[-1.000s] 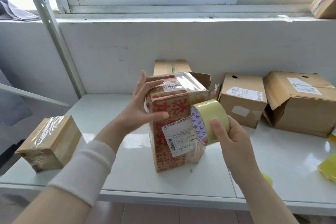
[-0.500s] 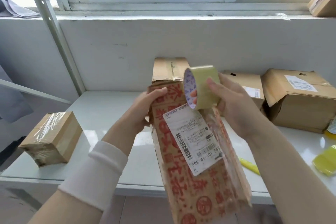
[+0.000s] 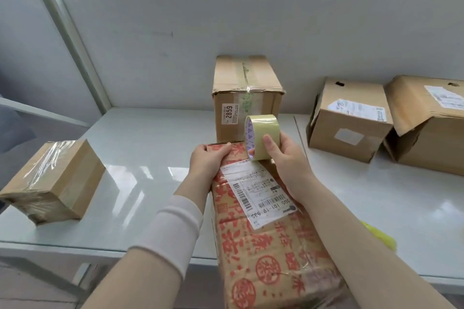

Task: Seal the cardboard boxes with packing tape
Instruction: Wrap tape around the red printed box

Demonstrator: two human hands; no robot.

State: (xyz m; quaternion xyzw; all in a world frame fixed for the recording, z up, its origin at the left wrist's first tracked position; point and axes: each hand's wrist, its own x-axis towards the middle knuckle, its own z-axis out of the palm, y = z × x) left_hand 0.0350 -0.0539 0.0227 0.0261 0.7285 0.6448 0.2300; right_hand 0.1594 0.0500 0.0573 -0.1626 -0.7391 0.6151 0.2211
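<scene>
A long cardboard box with red printing [image 3: 271, 246] and a white shipping label lies tipped toward me, its near end hanging past the table's front edge. My left hand [image 3: 208, 160] grips the box's far left corner. My right hand [image 3: 283, 158] holds a roll of yellowish packing tape [image 3: 261, 137] upright against the far end of the box, thumb across the roll's outer face.
A white table [image 3: 140, 158] carries a taped box [image 3: 52, 180] at the left, a tall box marked 2859 [image 3: 246, 98] behind the hands, and two opened boxes [image 3: 351, 120] [image 3: 431, 123] at the right. A yellow object [image 3: 379, 236] peeks out beside my right forearm.
The red-printed box has gone from upright to lying flat toward me. The tape roll rose and then came down onto its far end. My left hand shifted to the far corner.
</scene>
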